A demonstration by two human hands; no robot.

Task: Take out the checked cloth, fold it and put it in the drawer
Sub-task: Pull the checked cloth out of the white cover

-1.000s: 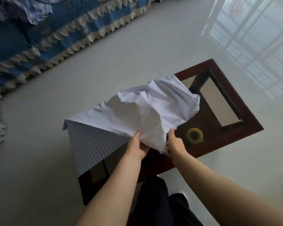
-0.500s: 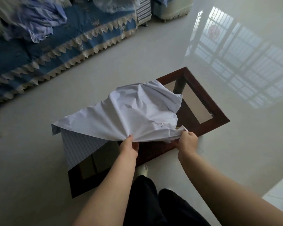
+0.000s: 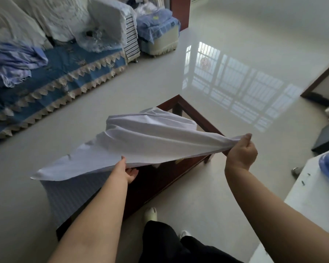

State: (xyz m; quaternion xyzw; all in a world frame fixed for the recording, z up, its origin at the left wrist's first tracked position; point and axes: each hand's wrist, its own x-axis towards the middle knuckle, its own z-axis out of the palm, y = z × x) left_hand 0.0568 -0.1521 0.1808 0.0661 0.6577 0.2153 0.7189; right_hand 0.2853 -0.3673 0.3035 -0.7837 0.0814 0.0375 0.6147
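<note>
Item: checked cloth (image 3: 150,145), held stretched above the worktop (image 3: 196,114).

My right hand (image 3: 241,152) pinches one bunched corner; my left hand (image 3: 128,171) grips the near edge from beneath. Long axis runs from the worktop's left end to its right near corner. Risk: the loose left tail drags and snags there, spoiling the fold.

The checked cloth (image 3: 144,141) hides the left hand's (image 3: 126,170) fingers and most of the table (image 3: 196,118); sofa (image 3: 46,73) blurred.

No legible text, label or number anywhere in view.
</note>
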